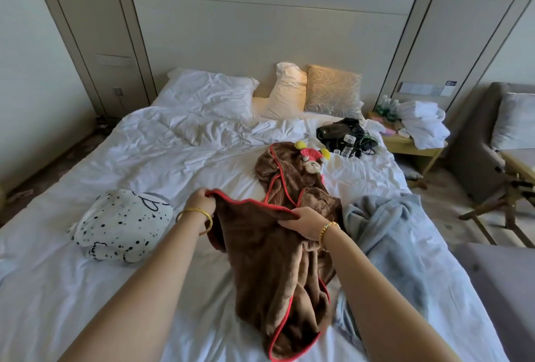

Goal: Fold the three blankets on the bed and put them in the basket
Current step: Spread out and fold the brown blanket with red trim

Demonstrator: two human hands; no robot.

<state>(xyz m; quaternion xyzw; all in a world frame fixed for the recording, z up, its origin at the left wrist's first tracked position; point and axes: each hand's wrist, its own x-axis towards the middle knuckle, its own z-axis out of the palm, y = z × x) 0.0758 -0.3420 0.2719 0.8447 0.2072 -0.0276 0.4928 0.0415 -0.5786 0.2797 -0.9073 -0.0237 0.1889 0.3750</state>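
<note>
A brown fleece blanket (269, 269) with red trim lies crumpled down the middle of the bed (121, 159); its far end carries a small monkey face with a red hat. My left hand (201, 201) grips a corner of its red-trimmed edge, lifted off the sheet. My right hand (307, 222) grips the same edge further right. A white blanket (124, 225) with black dots lies bunched to the left. A pale blue blanket (385, 234) lies rumpled to the right, touching the brown one. No basket shows.
White pillows (208, 92) and a gold cushion (333, 92) lean at the headboard. A black bag with cables (344, 135) sits at the bed's far right. A nightstand (411, 141) with bottles and a white robe, and chairs (509, 188), stand to the right.
</note>
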